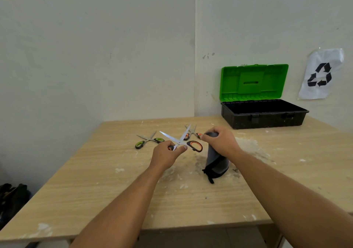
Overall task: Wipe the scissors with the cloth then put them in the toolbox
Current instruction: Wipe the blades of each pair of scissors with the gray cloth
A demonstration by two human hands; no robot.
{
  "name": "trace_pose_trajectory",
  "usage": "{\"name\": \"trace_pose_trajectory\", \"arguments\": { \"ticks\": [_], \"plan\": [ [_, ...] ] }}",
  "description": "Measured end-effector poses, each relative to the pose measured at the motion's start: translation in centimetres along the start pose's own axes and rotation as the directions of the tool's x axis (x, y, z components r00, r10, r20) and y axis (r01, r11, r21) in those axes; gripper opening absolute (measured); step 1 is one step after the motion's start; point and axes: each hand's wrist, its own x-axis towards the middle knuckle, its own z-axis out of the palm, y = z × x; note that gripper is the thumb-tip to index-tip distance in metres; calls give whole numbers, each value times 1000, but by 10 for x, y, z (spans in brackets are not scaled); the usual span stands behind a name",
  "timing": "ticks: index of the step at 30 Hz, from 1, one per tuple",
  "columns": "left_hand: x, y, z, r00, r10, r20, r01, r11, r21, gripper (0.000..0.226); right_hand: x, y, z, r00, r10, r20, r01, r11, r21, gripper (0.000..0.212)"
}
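Observation:
My left hand (168, 155) holds a pair of orange-handled scissors (194, 145) above the table, blades spread open and pointing away from me. My right hand (221, 140) grips the top of a grey cloth (216, 161), which hangs down with its black-edged end touching the table. A second orange-handled pair (193, 132) lies behind, partly hidden by my right hand. A green-handled pair (148, 140) lies open on the table to the left. The toolbox (263, 116) stands at the back right, black base, green lid raised.
The wooden table (95, 181) is stained with white smears and stands in a wall corner. A recycling-sign sheet (321, 74) hangs on the right wall. Dark items (11, 194) lie on the floor at the left.

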Motion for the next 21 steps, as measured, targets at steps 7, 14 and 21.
{"name": "trace_pose_trajectory", "arguments": {
  "ticks": [7, 14, 21],
  "plan": [
    [4, 3, 5, 1000, 12, -22, -13, 999, -42, 53, -4, -6, 6, 952, 89, 292, -95, 995, 8, 30],
    [1, 2, 4, 999, 34, 14, -33, 998, -55, 54, -9, -9, 7, 941, 67, 331, -78, 997, 21, 8],
    [1, 1, 2, 998, 56, 43, -56, 998, -8, 48, -13, -6, 7, 989, -126, 73, 118, 987, 105, 13]
  ]
}}
